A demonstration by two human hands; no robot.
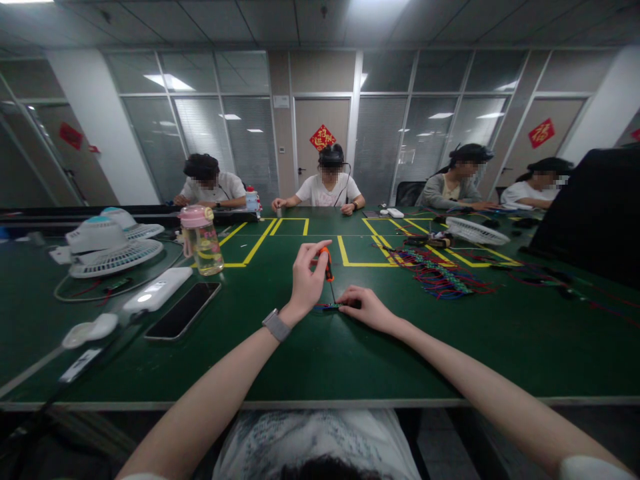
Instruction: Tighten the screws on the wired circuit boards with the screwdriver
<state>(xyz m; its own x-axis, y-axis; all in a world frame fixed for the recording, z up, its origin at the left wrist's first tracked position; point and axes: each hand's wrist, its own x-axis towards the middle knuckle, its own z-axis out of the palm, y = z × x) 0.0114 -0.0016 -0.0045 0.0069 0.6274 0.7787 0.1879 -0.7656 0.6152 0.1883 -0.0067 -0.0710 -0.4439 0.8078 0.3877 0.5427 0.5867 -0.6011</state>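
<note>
My left hand [306,275] is closed round a small orange-handled screwdriver [327,263], held upright with its tip down on a small part [330,307] lying on the green table [310,360]. My right hand [367,308] lies on the table just right of the part, its fingers pressed on the part's end and pinning it down. A watch band [276,325] sits on my left wrist.
A black phone [183,310], a white power bank [157,290], a pink-lidded bottle [203,240] and white fans [113,250] lie at left. Bundles of coloured wires [440,273] and another fan [475,231] lie at right. Several people sit along the far side.
</note>
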